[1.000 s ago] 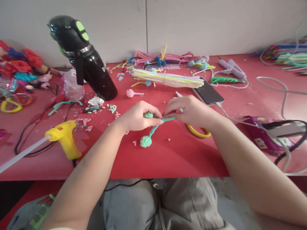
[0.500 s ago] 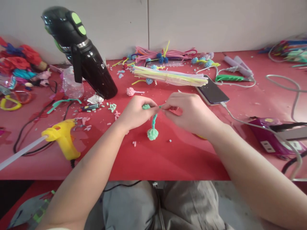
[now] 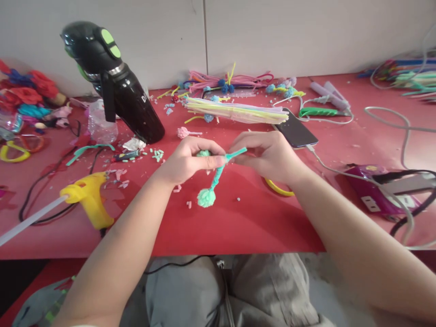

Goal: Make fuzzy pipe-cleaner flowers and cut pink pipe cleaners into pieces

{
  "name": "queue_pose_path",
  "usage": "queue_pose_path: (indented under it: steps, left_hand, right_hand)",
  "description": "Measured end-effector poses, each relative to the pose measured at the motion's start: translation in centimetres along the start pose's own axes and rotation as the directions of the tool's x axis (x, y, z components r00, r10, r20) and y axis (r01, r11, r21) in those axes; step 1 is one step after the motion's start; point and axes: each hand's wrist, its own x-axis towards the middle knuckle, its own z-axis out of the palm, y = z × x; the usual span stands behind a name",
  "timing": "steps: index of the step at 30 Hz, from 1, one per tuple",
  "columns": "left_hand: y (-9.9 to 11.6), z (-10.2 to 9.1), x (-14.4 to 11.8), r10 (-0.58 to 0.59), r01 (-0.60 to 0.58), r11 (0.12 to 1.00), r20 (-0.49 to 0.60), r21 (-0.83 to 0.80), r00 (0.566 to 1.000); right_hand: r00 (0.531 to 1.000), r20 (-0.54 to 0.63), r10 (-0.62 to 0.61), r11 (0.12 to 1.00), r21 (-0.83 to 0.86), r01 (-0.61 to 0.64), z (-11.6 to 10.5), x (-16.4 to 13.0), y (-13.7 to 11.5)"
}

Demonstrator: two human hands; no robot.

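My left hand (image 3: 190,161) pinches a mint-green chenille-stem piece (image 3: 216,178) between thumb and forefinger. One twisted stem hangs down and ends in a fluffy green ball (image 3: 206,197); a second green ball (image 3: 203,153) shows inside the left hand's curl. The free stem ends stick out to the right, past the left thumb. My right hand (image 3: 264,152) is closed against that end, its fingers curled behind the stem, with the fingertips partly hidden. Below the right wrist, a yellow loop-shaped handle (image 3: 279,187) lies partly covered.
A yellow glue gun (image 3: 90,197) lies at left, near a black bottle (image 3: 132,104). Behind the hands are a bundle of pastel chenille stems (image 3: 235,111), a pink ball on a stem (image 3: 183,132) and a phone (image 3: 296,129) on a cable. A purple power strip (image 3: 374,190) sits at right.
The right fingers have shifted from pinching the stem's tip to behind it, and the stem end now shows pointing right. The hanging ball has swung left. The view has shifted slightly.
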Motion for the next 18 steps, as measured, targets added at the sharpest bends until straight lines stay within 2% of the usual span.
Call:
queue_pose_path:
  steps: [3,7,12,16,18]
  left_hand:
    - [0.8,-0.2,-0.2,-0.048,0.028,0.980,0.101,0.197,0.994]
    - [1.1,-0.2,-0.3,-0.053,0.005,0.930,0.119,0.368,0.992]
    - [0.5,-0.1,-0.4,-0.053,-0.004,0.884,0.108,0.468,0.993]
    - [0.2,0.0,-0.4,-0.068,0.016,0.863,0.083,0.505,0.994]
    - [0.2,0.0,-0.4,-0.059,0.020,0.864,0.061,0.503,0.996]
  right_hand:
    - [0.995,0.100,-0.005,0.999,-0.053,0.010,-0.7,0.1,0.4]
    - [0.981,0.184,0.060,0.992,-0.123,-0.038,-0.9,0.2,0.4]
    - [0.960,0.233,0.157,0.984,-0.114,-0.133,-1.1,0.3,0.3]
    - [0.941,0.302,0.150,0.988,-0.082,-0.132,-1.7,0.3,0.0]
    - [0.946,0.295,0.133,0.991,-0.064,-0.119,-1.7,0.3,-0.2]
